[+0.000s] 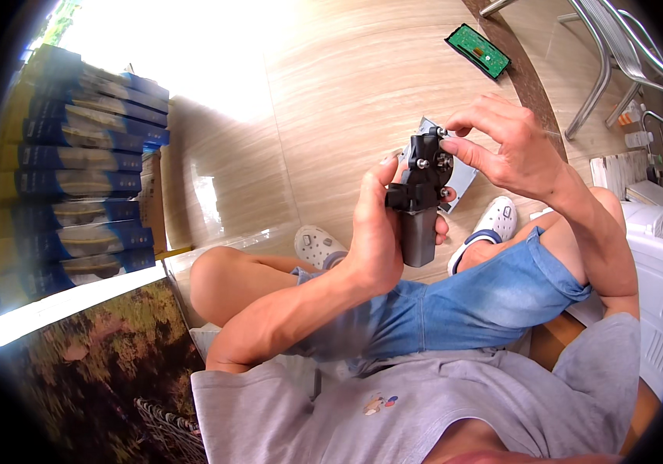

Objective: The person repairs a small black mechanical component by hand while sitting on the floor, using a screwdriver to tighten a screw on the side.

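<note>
My left hand (pixel 378 224) is wrapped round a black electric motor (pixel 421 232) with a gear housing, much like a wiper motor. The motor is held upright in front of my knees, its cylindrical end pointing down toward me. Several silver bolts (pixel 422 163) stick out of the housing. At its upper right corner my right hand (pixel 501 143) pinches thumb and forefinger together on a small silver bolt (pixel 442 131). Behind the motor shows a light grey flat panel (pixel 464 175), partly hidden by my hands; I cannot tell whether it lies on the floor.
A green circuit board (pixel 480 51) in a black frame lies on the tiled floor (pixel 347 85). Stacked blue and yellow boxes (pixel 76 182) stand at left. A metal-framed chair (pixel 602 62) is at far right, with a white plastic case (pixel 656 271) nearer. White clogs (pixel 497 218) are on my feet.
</note>
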A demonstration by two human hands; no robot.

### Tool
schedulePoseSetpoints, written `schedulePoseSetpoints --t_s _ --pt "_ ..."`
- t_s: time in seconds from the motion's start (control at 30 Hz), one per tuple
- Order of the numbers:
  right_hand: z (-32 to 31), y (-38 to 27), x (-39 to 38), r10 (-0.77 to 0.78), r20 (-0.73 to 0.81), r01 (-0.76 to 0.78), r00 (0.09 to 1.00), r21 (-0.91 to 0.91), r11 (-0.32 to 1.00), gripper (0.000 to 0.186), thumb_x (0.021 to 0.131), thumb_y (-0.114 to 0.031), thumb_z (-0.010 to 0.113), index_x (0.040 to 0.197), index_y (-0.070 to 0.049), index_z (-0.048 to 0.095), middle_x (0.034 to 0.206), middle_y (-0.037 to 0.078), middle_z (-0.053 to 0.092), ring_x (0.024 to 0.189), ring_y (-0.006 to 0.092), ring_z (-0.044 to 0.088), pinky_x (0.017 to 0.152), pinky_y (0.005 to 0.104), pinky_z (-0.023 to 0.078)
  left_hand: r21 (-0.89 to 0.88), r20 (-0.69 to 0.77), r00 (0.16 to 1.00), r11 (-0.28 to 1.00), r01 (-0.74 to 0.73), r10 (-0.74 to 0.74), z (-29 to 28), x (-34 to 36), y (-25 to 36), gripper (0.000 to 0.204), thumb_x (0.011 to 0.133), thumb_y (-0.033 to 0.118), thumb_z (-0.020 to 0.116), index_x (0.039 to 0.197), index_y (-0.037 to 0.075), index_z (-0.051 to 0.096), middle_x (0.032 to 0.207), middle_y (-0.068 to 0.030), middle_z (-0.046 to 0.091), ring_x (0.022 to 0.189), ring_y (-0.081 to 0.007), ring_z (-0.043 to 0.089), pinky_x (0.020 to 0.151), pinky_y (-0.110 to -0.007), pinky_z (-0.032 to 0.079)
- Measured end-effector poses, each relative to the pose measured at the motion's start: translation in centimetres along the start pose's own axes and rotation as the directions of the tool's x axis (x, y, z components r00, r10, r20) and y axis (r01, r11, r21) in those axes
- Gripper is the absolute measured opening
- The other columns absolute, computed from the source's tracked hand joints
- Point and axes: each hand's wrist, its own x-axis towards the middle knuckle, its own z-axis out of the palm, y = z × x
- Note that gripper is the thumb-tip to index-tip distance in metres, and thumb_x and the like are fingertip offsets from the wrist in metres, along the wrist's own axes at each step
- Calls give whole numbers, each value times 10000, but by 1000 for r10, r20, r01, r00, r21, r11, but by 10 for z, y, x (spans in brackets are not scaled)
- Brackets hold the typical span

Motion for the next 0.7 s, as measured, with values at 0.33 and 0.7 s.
schedulePoseSetpoints --t_s 0.33,0.7 --pt "4 3 -1 -25 21 27 999 -116 993 120 847 -127 730 886 -34 666 811 115 653 783 306 642 697 393 517 35 -4 1000 999 12 -12 0 2 -3 707 949 640 330 1289 63 559 1057 -108 661 721 -181 614 676 -339 507" --pt "7 5 -3 -46 18 47 999 -43 998 171 823 -24 718 982 -21 655 861 127 659 798 303 667 695 371 538 45 -16 1000 999 16 -15 0 1 -2 706 936 653 350 1272 67 554 1052 -105 662 717 -177 610 671 -332 503"
